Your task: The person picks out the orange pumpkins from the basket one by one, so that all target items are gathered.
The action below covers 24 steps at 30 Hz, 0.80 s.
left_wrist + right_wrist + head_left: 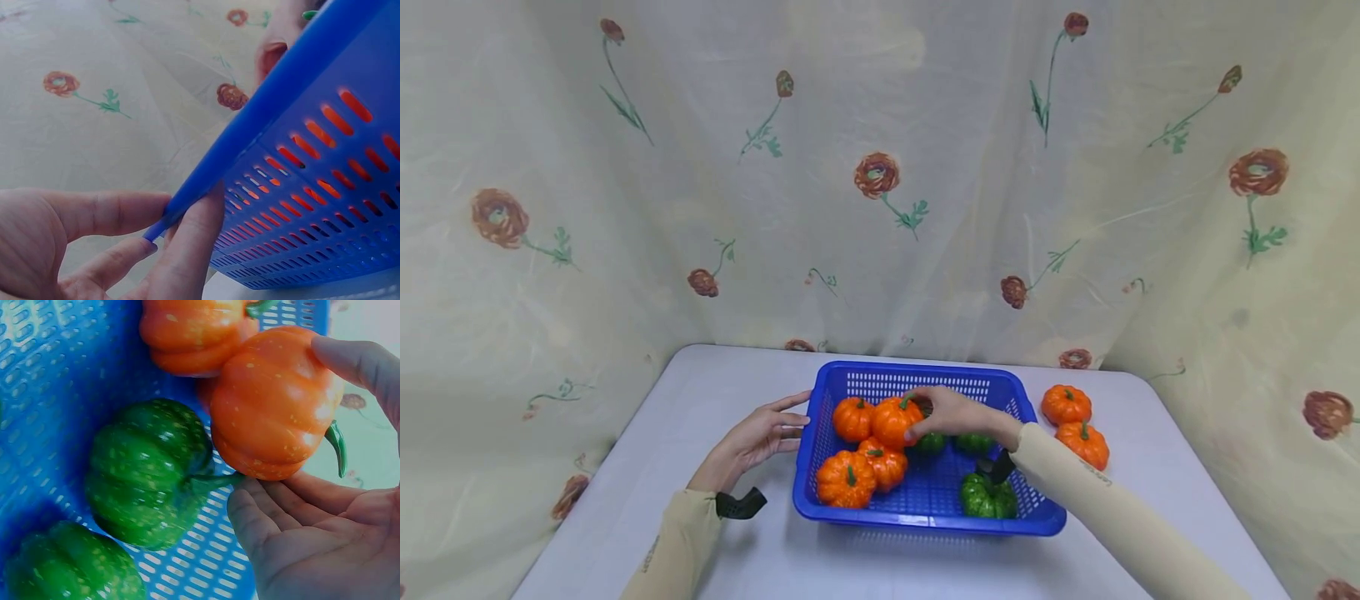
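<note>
A blue plastic basket [917, 521] with slotted walls stands on the table, orange and green toy pumpkins inside. My right hand [955, 410] reaches over it and holds an orange pumpkin [895, 422] between thumb and fingers, seen close in the right wrist view [275, 403]. Beside that one lie more orange pumpkins [846, 479] in the left half. Green pumpkins [150, 472] rest near the held one, and another green pumpkin [988, 497] sits at the front right corner. My left hand [760, 437] pinches the basket's left rim [237, 134], its fingers above and below the edge.
Two orange pumpkins, a rear one [1066, 404] and a front one [1084, 444], lie on the white table [745, 550] right of the basket. A flower-patterned cloth [880, 275] hangs behind and along both sides of the table.
</note>
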Available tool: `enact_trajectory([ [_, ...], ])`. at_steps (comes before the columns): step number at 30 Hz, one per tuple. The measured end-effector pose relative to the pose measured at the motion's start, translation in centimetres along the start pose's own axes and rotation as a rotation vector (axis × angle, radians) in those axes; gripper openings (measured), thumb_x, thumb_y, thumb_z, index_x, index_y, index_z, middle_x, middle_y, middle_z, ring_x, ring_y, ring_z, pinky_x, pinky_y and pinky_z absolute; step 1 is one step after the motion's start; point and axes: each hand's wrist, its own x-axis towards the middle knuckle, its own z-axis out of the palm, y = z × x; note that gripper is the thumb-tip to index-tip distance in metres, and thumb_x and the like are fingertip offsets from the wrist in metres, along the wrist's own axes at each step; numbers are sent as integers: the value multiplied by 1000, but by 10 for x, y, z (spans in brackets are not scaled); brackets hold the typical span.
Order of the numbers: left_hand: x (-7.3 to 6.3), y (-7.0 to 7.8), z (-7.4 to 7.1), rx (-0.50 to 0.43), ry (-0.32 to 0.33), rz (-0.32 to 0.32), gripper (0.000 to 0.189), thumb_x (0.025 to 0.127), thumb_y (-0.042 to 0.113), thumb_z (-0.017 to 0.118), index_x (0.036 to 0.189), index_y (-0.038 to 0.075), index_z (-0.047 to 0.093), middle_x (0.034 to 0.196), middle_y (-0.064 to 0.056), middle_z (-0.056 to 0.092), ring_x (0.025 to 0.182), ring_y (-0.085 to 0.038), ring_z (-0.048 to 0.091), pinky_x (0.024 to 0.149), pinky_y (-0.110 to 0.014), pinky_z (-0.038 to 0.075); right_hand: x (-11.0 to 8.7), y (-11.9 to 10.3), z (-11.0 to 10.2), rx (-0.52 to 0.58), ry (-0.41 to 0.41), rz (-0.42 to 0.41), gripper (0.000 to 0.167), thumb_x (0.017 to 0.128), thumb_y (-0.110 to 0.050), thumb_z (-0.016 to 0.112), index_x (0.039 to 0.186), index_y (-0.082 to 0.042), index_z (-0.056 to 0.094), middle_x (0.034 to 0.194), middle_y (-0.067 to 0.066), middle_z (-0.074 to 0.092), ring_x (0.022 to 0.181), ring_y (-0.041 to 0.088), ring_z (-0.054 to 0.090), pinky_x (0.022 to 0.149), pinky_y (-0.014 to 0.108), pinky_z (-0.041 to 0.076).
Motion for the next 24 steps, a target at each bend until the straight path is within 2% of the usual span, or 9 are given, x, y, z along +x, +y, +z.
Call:
enact_trajectory([
  [5,0,-1,1,3,0,1,60,90,4,59,146,21,43,132,-18,54,100,-23,66,85,-39,58,-6,-2,-11,-13,12,2,64,78,-25,78,132,-3,53,125,12,61,112,23,58,98,39,50],
  [12,0,1,0,4,1,-2,59,91,5,59,146,20,43,127,-16,57,98,-23,67,85,-39,58,-24,0,-27,-91,66,74,63,75,-27,77,132,-10,55,130,10,59,118,25,56,103,44,47],
  [18,2,0,2,16,11,-2,59,91,5,57,145,22,44,133,-17,52,100,-23,65,85,-39,58,-54,13,-43,-83,102,85,63,78,-26,76,133,-7,53,133,15,55,122,31,54,105,48,45],
  [24,1,-1,2,23,16,-3,59,91,4,57,146,21,43,136,-17,51,100,-24,65,86,-40,57,-93,32,-73,-48,160,104,67,84,-26,71,141,-5,44,140,21,49,128,40,47,101,53,47],
])
